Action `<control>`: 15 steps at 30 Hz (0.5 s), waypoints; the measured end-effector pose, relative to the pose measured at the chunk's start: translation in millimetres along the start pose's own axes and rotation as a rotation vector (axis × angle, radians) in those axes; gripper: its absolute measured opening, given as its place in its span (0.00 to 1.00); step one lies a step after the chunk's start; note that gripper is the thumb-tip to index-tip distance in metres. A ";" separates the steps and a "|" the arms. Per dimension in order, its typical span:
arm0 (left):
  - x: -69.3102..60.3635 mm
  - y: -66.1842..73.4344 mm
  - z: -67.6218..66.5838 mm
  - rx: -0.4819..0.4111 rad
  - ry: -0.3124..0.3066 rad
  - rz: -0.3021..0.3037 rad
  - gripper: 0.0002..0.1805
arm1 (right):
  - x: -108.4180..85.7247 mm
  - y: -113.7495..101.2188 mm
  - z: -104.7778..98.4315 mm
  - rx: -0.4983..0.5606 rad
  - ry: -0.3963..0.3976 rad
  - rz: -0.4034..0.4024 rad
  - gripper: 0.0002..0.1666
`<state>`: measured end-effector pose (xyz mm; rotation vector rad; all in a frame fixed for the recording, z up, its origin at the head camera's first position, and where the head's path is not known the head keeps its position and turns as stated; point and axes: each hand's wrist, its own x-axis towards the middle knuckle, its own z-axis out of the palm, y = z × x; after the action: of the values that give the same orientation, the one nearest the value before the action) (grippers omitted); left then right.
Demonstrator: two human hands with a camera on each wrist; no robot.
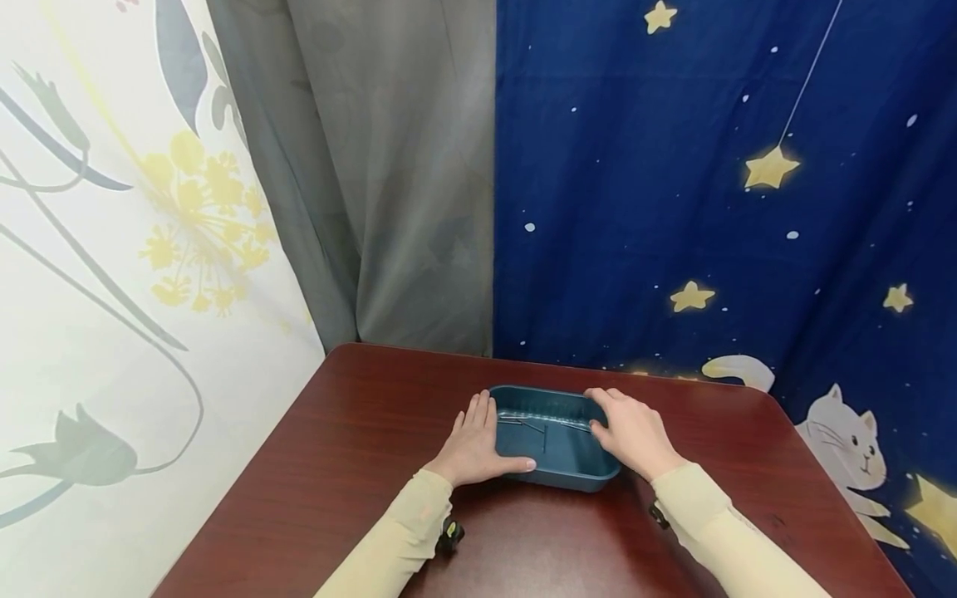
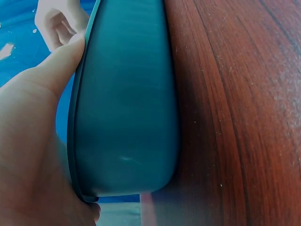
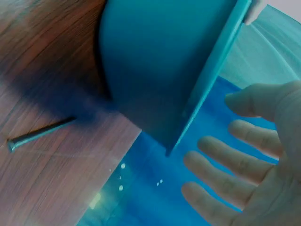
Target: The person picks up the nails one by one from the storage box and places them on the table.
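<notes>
A dark teal rectangular plastic tray (image 1: 568, 479) sits on the table in the head view, with several thin metal pieces (image 1: 544, 440), seemingly nails, inside. My left hand (image 1: 473, 444) lies against its left end, fingers extended and thumb along the front rim; the left wrist view shows that thumb (image 2: 63, 61) touching the rim. At the tray's right end is my right hand (image 1: 631, 428). In the right wrist view its fingers (image 3: 225, 157) are spread, apart from the tray wall (image 3: 155, 61). One nail (image 3: 40, 134) lies on the wood outside the tray there.
The reddish-brown table (image 1: 374, 432) has rounded far corners. Behind it hang a grey curtain (image 1: 419, 208) and a blue star-patterned curtain (image 1: 635, 166). A white floral curtain (image 1: 97, 291) borders the left side. Both wrists wear small dark devices, such as the left one (image 1: 451, 533).
</notes>
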<state>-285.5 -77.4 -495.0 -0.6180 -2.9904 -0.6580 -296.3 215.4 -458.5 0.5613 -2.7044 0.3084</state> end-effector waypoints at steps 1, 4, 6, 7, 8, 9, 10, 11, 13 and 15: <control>0.4 0.4 -0.2 -0.001 -0.001 -0.001 0.74 | 2.6 -2.1 1.4 0.001 -0.010 -0.010 0.28; 0.8 1.4 -0.9 0.001 -0.004 -0.004 0.74 | 9.4 -6.5 7.0 0.019 -0.047 -0.037 0.26; 0.9 1.5 -1.0 0.007 -0.005 -0.005 0.75 | 13.4 -9.1 10.8 0.041 -0.075 -0.051 0.25; 0.9 1.4 -1.0 0.010 -0.006 -0.006 0.75 | 15.2 -10.4 12.7 0.049 -0.088 -0.058 0.25; 0.8 1.1 -0.7 0.014 -0.008 -0.007 0.75 | 16.9 -11.8 14.4 0.060 -0.100 -0.065 0.24; 1.0 0.7 -0.2 0.017 -0.007 -0.006 0.75 | 18.7 -13.2 16.2 0.065 -0.114 -0.069 0.24; 0.9 0.6 -0.1 0.021 -0.010 -0.008 0.75 | 20.5 -14.2 18.3 0.065 -0.125 -0.072 0.24; 0.8 0.6 -0.2 0.023 -0.012 -0.010 0.75 | 22.5 -15.3 20.3 0.063 -0.135 -0.074 0.24; 0.7 0.7 -0.5 0.021 -0.016 -0.012 0.75 | 26.2 -17.1 25.0 0.048 -0.148 -0.077 0.23; 0.7 0.9 -0.9 0.018 -0.019 -0.014 0.75 | 29.3 -18.4 30.0 0.035 -0.169 -0.077 0.22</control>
<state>-285.9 -76.8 -493.8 -0.6060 -3.0173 -0.6285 -322.7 180.5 -471.9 0.7311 -2.8347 0.3011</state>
